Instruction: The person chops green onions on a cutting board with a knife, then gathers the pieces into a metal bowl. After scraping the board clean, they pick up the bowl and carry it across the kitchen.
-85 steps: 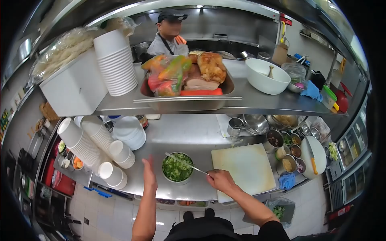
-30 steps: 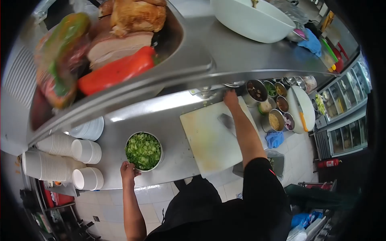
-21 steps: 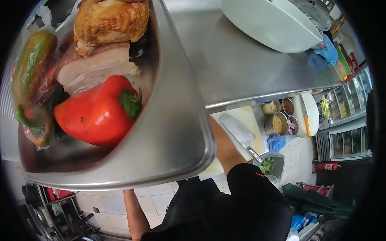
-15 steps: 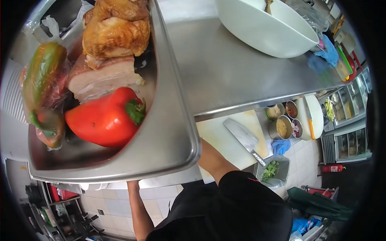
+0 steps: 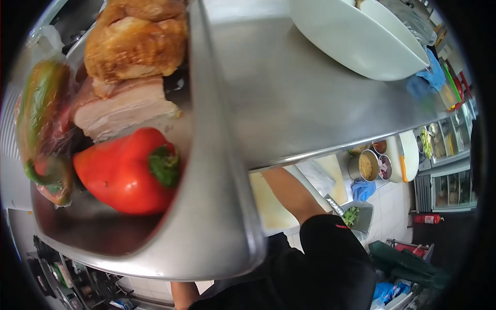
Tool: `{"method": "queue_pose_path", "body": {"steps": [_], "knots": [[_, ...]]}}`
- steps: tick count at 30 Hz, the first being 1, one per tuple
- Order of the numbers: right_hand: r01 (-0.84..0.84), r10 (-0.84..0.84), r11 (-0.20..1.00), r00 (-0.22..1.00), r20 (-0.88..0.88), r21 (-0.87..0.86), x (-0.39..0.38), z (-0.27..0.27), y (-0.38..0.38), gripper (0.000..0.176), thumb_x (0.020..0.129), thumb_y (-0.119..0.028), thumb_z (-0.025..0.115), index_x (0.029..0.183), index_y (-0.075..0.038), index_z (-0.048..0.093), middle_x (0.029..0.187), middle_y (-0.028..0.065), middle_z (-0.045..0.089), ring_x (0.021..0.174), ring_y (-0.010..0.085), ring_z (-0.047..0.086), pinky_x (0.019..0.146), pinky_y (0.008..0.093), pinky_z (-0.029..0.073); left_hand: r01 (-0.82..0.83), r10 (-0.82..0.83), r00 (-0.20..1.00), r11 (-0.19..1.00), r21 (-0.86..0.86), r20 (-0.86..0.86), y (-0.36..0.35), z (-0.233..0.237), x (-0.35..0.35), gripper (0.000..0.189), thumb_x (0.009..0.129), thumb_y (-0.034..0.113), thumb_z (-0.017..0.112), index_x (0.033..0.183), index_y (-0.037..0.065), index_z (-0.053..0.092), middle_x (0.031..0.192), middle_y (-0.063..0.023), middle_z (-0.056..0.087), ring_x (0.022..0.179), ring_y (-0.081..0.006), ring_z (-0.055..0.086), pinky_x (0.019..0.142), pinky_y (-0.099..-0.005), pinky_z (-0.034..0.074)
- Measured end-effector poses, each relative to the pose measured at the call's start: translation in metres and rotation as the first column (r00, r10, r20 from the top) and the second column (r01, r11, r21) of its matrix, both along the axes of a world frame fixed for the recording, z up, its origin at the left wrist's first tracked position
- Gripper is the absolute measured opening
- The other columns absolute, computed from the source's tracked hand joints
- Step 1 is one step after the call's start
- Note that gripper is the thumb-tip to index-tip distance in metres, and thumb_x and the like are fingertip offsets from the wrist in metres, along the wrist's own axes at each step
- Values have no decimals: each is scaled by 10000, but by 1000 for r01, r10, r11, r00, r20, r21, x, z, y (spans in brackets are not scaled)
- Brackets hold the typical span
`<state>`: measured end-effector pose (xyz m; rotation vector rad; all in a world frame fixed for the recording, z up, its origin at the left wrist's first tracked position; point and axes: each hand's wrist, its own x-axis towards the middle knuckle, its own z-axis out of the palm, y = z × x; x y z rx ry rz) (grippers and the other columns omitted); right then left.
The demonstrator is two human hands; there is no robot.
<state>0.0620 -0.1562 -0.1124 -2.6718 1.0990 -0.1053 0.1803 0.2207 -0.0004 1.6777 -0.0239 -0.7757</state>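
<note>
Neither of my hands shows. My left forearm runs up behind a metal tray (image 5: 212, 222), which hides that hand. My right forearm reaches over a cutting board (image 5: 271, 204) and passes under the edge of a steel shelf (image 5: 310, 108), which covers the hand. A cleaver (image 5: 316, 178) lies on the board beside that forearm. In the tray are a red bell pepper (image 5: 121, 173), a slab of pale meat (image 5: 124, 108), browned roast meat (image 5: 137, 49) and plastic-wrapped peppers (image 5: 44, 108).
A large white bowl (image 5: 356, 44) stands on the shelf. Right of the board are metal containers of food (image 5: 364, 165), a blue cloth (image 5: 363, 190), an orange-handled knife (image 5: 403, 168) and a bin with greens (image 5: 351, 216). A fire extinguisher (image 5: 428, 219) is at the far right.
The tray looks larger and reaches lower in the view. The white bowl has shifted right. My right forearm now lies further right, closer to the cleaver, and less of my left forearm shows.
</note>
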Motion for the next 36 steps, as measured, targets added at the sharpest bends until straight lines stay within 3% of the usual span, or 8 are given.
{"method": "queue_pose_path", "body": {"steps": [5,10,21,23,26,31,34,36], "knots": [[170,-170,985,985,-37,-18,-62,7,-63,234,858,-162,530,986,-63,698,1121,192,643,1049,333,611,803,461,503,-28,27,999,999,-34,-24,-2,5,-2,42,885,113,507,905,85,531,807,-74,634,606,-167,653,466,-301,595],[197,-194,980,977,-89,19,-43,-6,-74,228,859,-153,526,989,-53,685,1140,202,625,1058,337,598,810,447,498,19,-24,999,988,151,33,15,-5,1,245,855,90,507,1094,41,498,970,-122,631,740,-210,679,550,-330,624],[-159,188,962,975,-117,220,30,4,83,217,862,-137,519,994,-33,657,1178,221,590,1075,344,571,823,419,486,-166,171,979,985,52,-110,36,-12,-25,262,839,76,509,1095,26,485,985,-144,633,745,-212,683,546,-335,627],[-137,144,988,984,109,-72,12,16,128,204,844,-114,523,968,-13,648,1123,233,581,980,334,578,832,451,478,-247,249,968,968,42,-34,53,-5,-42,223,819,56,505,1039,21,490,918,-152,647,719,-216,685,539,-346,629],[-249,244,968,958,152,13,-4,21,158,202,803,-78,545,960,13,637,1073,209,582,920,323,563,862,468,461,-291,296,955,952,98,-39,62,33,-57,178,800,31,511,976,46,488,859,-137,655,686,-213,683,513,-344,617],[-232,283,902,955,93,-364,-26,40,76,429,837,-190,607,1215,6,556,1273,268,509,1204,411,474,1066,537,330,-399,399,917,916,49,0,75,30,-54,110,789,6,487,897,18,506,751,-110,622,547,-165,634,487,-315,617],[-250,261,921,965,-4,-299,-56,71,40,567,795,-248,652,1284,-3,503,1306,250,482,1222,399,447,1101,540,280,-397,397,918,918,19,-1,69,36,-47,75,782,7,503,824,40,451,692,-56,551,518,-142,582,503,-325,620],[-239,250,966,960,129,-96,-67,68,34,680,765,-323,666,1332,-5,467,1364,238,464,1297,375,408,1136,559,220,-349,349,937,937,-8,-16,76,26,-41,88,782,10,514,831,48,451,679,-37,513,506,-132,548,496,-331,618]]}}
